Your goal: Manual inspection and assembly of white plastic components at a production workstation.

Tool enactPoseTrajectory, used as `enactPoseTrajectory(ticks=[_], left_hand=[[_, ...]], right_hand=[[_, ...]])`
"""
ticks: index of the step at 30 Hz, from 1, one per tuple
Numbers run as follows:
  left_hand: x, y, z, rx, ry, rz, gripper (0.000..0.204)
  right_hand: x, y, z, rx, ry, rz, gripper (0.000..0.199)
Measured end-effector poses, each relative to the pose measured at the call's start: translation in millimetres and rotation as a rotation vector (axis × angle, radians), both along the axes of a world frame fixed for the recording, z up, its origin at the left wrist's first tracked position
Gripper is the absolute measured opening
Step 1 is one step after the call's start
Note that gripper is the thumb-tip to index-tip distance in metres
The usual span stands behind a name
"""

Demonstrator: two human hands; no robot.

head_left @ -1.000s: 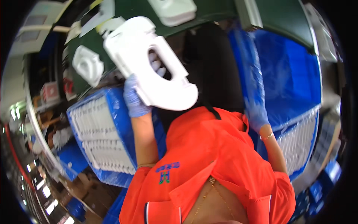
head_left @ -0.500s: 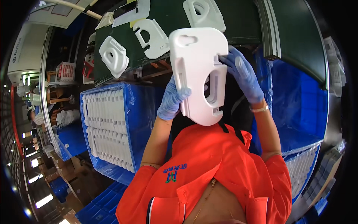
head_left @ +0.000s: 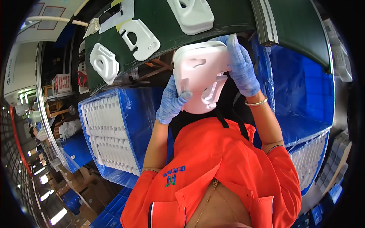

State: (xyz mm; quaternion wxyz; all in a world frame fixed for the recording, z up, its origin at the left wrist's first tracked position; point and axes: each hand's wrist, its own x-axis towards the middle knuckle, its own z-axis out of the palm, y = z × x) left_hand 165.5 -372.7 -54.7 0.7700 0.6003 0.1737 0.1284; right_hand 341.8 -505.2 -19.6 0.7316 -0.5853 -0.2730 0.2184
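A white moulded plastic panel (head_left: 190, 74) with an oval opening and a keyhole-shaped recess is held up in front of my red shirt. My left hand (head_left: 171, 102), in a blue glove, grips its left edge, thumb on the face and fingers hidden behind. Also gloved, my right hand (head_left: 243, 70) holds the upper right corner, with some fingers behind the panel. The panel leans so that its thick top edge shows. Beyond it on the green-topped table (head_left: 232, 17) lie two similar white panels (head_left: 104, 64) (head_left: 146, 41) and a thicker white piece (head_left: 194, 17), perhaps stacked.
To my left stands a blue plastic-lined box (head_left: 127, 114) with rows of white panels (head_left: 108, 117). A blue lined bin (head_left: 300, 98) is at my right, with more white panels (head_left: 310, 165) below it. Papers and a dark object (head_left: 110, 15) lie on the table's far left.
The panel has tipped, its lower end swinging away and its top edge coming into view. My right hand has moved up and closed on its upper right corner.
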Motion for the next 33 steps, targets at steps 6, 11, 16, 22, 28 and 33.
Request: enactPoseTrajectory(ticks=[6,11,16,22,28,33], left_hand=[[0,1,-1,0.287,-0.015,0.015,0.061],[-2,-2,2,0.274,-0.021,-0.005,0.061],[-2,-6,9,0.372,0.017,-0.014,0.062],[0,-5,-4,0.389,0.026,0.097,0.067],[23,23,-25,-0.419,-0.242,0.446,0.084],[27,21,-36,-0.497,-0.287,0.552,0.085]], right_hand=[[13,8,5,-0.125,0.092,-0.070,0.055],[15,9,6,-0.089,-0.233,-0.153,0.064],[15,14,2,-0.044,-0.405,-0.226,0.067],[36,32,-36,0.107,-0.015,-0.087,0.064],[-9,2,-98,-0.081,0.551,0.164,0.066],[-78,10,-69,0.262,1.070,0.230,0.066]])
